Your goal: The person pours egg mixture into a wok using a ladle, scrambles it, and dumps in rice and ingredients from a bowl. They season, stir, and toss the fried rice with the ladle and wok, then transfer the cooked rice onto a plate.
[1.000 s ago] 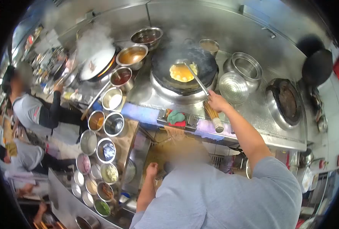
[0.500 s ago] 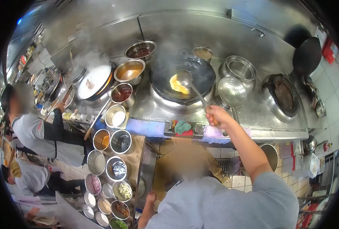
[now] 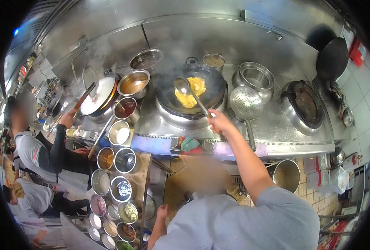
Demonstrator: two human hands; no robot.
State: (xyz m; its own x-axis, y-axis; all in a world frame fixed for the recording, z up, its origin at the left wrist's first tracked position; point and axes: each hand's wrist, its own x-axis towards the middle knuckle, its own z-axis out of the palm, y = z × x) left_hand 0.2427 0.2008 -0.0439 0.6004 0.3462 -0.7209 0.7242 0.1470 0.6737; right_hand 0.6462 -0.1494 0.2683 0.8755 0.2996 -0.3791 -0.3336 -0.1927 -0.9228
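Note:
My right hand [image 3: 219,121] is closed round the handle of a metal ladle [image 3: 182,86]. The ladle's bowl is over the left part of the yellow egg [image 3: 192,91], which lies in a dark wok [image 3: 212,89] on the central burner. Below the hand, folded cloths [image 3: 190,145] lie at the stove's front edge. My left hand [image 3: 163,211] hangs low beside the shelf of ingredient bowls, its fingers curled; whether anything is in them is too small to tell.
A perforated strainer [image 3: 246,103] rests right of the wok, before a metal pot [image 3: 256,76]. Sauce bowls [image 3: 133,83] stand to the left. Another burner [image 3: 305,106] is at the right. A co-worker [image 3: 39,152] holds a long tool over a steaming white wok at the left.
My right hand and the ladle have moved left across the wok, and the egg is spread wider. The view has shifted. The co-worker's tool is raised higher.

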